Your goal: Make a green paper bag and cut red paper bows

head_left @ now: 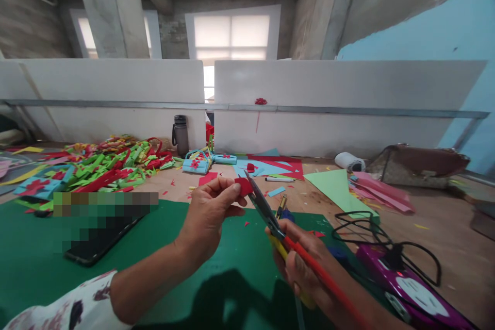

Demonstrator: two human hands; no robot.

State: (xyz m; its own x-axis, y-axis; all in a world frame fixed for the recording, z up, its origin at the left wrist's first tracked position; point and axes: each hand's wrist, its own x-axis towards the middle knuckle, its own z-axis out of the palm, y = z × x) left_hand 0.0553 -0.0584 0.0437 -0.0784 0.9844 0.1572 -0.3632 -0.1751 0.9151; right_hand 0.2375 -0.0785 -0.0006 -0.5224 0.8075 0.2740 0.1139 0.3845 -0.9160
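Note:
My left hand (209, 214) pinches a small red piece of craft sheet (243, 186) between thumb and fingers, above the green cutting mat (166, 283). Closed around scissors (266, 211) with red and yellow handles is my right hand (299, 270). The blades point up and left, slightly parted, with their tips at the right edge of the red piece. Whether they are cutting into it I cannot tell. Behind the hands, a yellow cutter-like tool (281, 206) lies partly hidden by the scissors.
Green and red strips (127, 165) are heaped at the left, near a black phone (108, 232). A dark bottle (180, 136) and small blue bags with red flowers (195, 163) stand behind. At right are a light green sheet (332, 188), a purple power box (410, 289) and a handbag (417, 167).

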